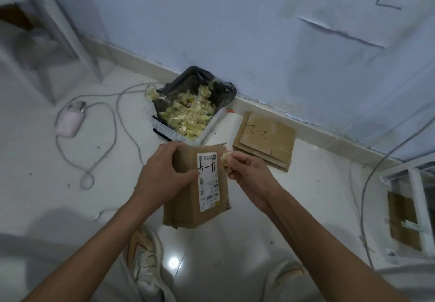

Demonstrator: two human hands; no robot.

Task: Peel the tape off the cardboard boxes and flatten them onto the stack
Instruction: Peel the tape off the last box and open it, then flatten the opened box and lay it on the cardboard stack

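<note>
While the left hand [164, 174] grips the flattened cardboard box [196, 191] by its upper edge, the right hand [244, 169] pinches 1 wad of peeled tape [225, 159] just beside it. That box hangs in the air in front of the bin [188, 111], which brims with tape wads. It looks light, thin and bendy, best held at the edges. 1 stack of flattened boxes [266, 141] lies right of the bin.
</note>
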